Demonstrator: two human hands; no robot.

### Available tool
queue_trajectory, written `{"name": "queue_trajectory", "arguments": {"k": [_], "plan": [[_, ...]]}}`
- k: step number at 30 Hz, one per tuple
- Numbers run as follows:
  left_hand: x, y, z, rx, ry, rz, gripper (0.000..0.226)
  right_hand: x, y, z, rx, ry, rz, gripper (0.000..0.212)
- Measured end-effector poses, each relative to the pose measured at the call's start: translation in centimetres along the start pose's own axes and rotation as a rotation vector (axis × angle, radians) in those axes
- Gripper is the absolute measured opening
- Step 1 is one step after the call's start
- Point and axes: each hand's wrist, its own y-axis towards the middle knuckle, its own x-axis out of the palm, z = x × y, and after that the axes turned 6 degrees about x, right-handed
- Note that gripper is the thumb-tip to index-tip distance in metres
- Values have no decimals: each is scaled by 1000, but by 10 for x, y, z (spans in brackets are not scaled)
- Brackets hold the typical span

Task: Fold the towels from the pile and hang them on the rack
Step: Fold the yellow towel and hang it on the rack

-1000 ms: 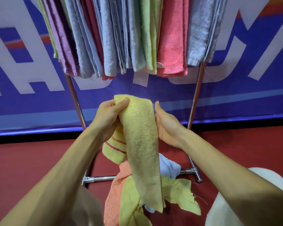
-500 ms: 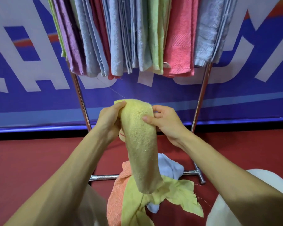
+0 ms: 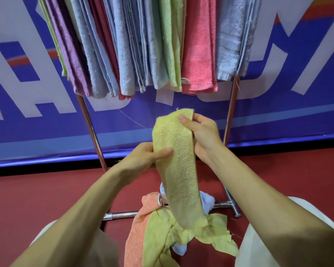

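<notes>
Orange, lime and pale-blue cloth makes up the pile [image 3: 162,234] at 6 o'clock, lying on the red floor [image 3: 27,189] between the person's knees, with several pieces not yet folded. Just above it hangs the yellow towel [image 3: 178,170], a narrow folded strip of rough, nubbly terry. Its lower end dangles in front of the pile and its upper end sits near the middle of the view.

The grip has changed over the last second. The left hand [image 3: 145,157], which held the top of the strip, has slid down to 9 o'clock of the towel and now clasps its middle, thumb pressed across the front. The right hand [image 3: 202,132], flat at the side a second ago, has come up to 1 o'clock and pinches the top corner between thumb and fingers.

That likely means the folding is finished and the strip is being smoothed for hanging.

Farther off at 12 o'clock, the rack [image 3: 231,112] carries tightly packed hung towels [image 3: 199,54] before a blue banner [image 3: 27,132].
</notes>
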Motion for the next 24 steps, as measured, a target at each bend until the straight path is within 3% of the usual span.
{"name": "queue_trajectory", "arguments": {"k": [5, 9, 14, 21, 24], "plan": [[8, 2, -3, 97, 42, -8, 25, -15, 7, -4, 60, 18, 126, 11], [11, 2, 3, 184, -30, 45, 28, -21, 14, 2, 168, 56, 172, 24], [1, 6, 6, 198, -49, 144, 23, -20, 12, 16, 356, -100, 1, 34], [-11, 6, 8, 144, 4, 261, 24, -17, 6, 25, 430, -330, -129, 45], [-14, 6, 10, 114, -13, 306, 22, -15, 1, 26, 380, -321, -151, 34]]}}
